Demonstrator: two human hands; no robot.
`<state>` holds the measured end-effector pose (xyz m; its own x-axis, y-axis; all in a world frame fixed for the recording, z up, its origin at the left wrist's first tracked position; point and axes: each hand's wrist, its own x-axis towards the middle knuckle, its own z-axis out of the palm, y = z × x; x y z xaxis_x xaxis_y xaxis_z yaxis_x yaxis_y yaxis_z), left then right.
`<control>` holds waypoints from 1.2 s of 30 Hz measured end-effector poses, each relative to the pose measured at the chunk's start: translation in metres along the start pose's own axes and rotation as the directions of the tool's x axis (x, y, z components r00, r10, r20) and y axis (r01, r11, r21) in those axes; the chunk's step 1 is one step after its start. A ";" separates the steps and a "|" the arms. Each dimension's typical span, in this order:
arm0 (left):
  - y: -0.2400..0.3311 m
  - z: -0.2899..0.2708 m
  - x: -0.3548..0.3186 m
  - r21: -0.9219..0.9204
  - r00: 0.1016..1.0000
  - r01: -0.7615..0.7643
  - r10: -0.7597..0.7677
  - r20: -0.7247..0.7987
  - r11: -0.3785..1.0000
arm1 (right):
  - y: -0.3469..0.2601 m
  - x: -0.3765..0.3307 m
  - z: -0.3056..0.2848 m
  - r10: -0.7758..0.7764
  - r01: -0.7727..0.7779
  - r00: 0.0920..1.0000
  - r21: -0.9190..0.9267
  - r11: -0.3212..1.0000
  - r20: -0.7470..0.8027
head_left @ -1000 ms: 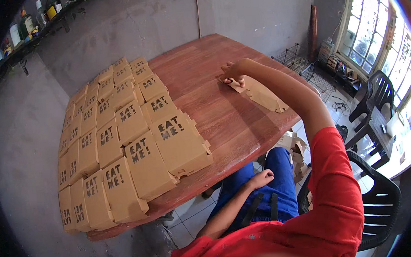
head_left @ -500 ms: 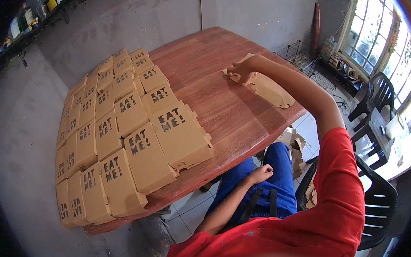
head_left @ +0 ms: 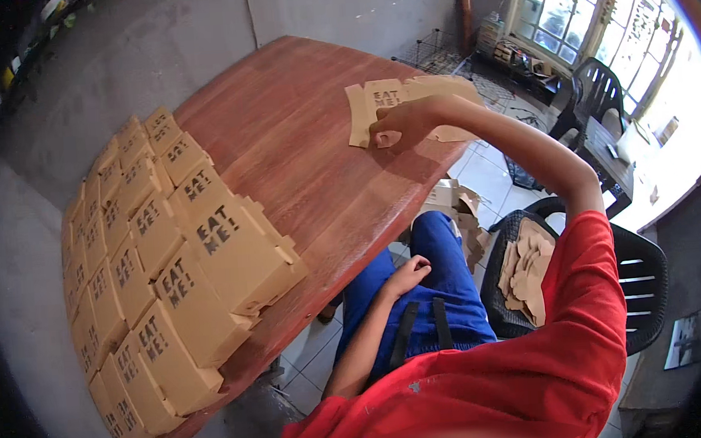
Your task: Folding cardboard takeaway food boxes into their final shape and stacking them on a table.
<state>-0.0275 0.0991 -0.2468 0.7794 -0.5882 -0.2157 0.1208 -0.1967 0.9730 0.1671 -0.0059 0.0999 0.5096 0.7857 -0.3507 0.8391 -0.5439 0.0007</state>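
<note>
My right hand reaches over the table's right end, its fingers curled on a flat brown cardboard box blank. The blank lies spread out with a dark printed panel facing up. My forearm hides part of its middle. My left hand rests on my lap over the blue trousers, holding nothing, with fingers loosely laid out. On the left half of the table, many folded cardboard boxes with the same dark print stand packed in rows.
The wooden table has red-brown boards. Beside me a black chair carries a pile of cardboard pieces. More cardboard sits below the table's edge. A wire rack and another black chair stand near the windows.
The view has turned to the right, shifting the boxes leftward. The blank now lies with its printed panel visible under my right hand. My left hand stays on my lap.
</note>
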 end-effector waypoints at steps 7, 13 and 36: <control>0.003 0.011 0.007 -0.083 0.997 0.061 -0.056 0.062 0.995 | 0.083 -0.001 -0.012 0.118 -0.018 0.940 0.299 0.954 -0.321; -0.011 0.015 0.013 -0.086 0.994 0.083 -0.076 0.076 0.993 | 0.155 0.017 0.043 0.714 -0.606 0.607 0.377 0.700 -0.349; 0.018 0.018 0.003 0.158 1.000 -0.016 0.014 0.017 0.987 | 0.125 -0.150 0.101 0.729 -0.464 0.639 0.635 0.618 -0.243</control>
<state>-0.0338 0.0794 -0.2311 0.7704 -0.6041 -0.2039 0.0094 -0.3090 0.9510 0.1757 -0.2217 0.0580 0.9842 0.1773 0.0037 0.1615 -0.8877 -0.4312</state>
